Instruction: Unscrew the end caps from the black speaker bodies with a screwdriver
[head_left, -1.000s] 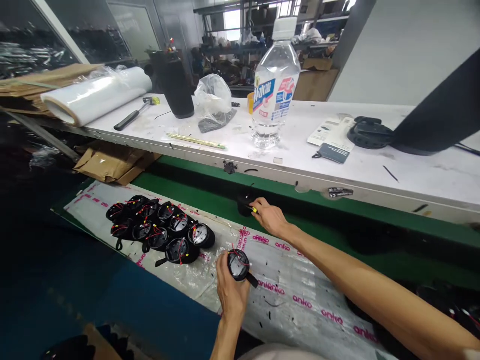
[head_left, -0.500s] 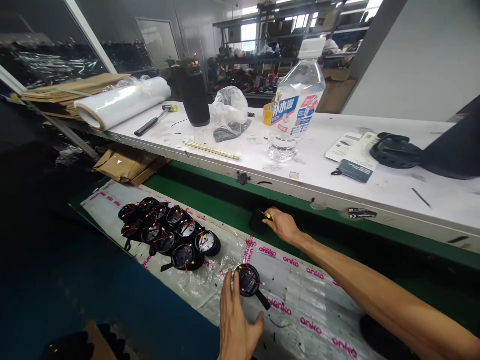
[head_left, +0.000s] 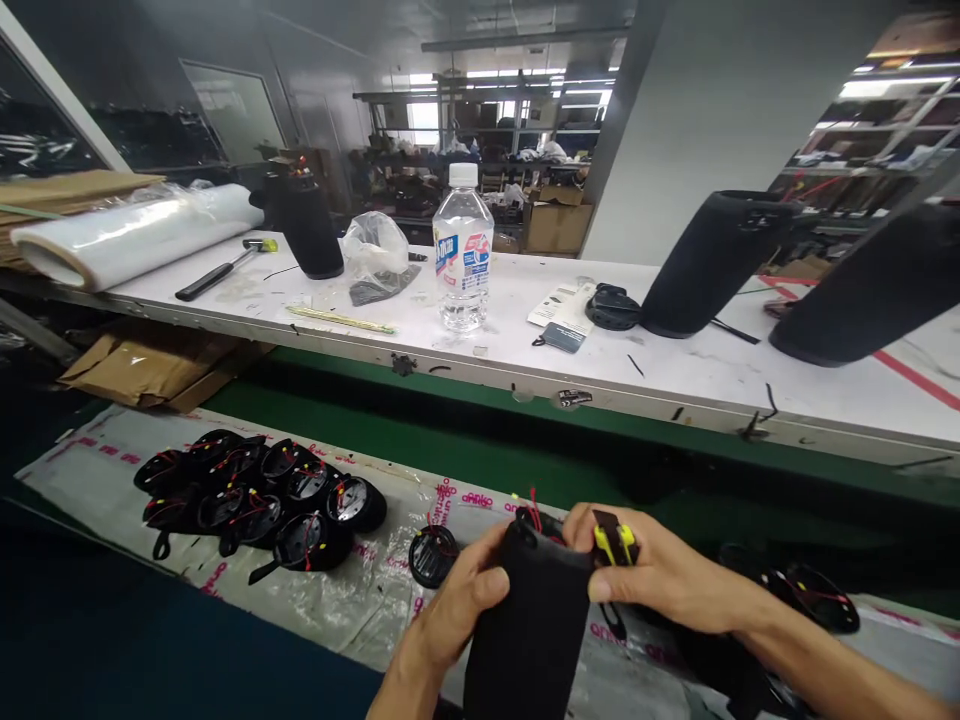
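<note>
1. The black cylinder [head_left: 529,640] is right before me, between my two hands; red wires [head_left: 534,515] come out at its top, and its lower end is outside of my view.
2. My left hand [head_left: 457,605] has its fingers closed around the left side of the cylinder, near the top.
3. My right hand [head_left: 652,575] grips the upper right edge of the cylinder, and a yellow and dark tool [head_left: 616,540] is held in these fingers also.
4. Just beside my left hand, one unit [head_left: 433,556] stands on the plastic sheet [head_left: 367,620].
5. Farther left, I see a tight group of wired units [head_left: 301,540].
6. Behind, the desk [head_left: 517,290] carries a bottle [head_left: 463,270] and a hammer [head_left: 217,275].
</note>
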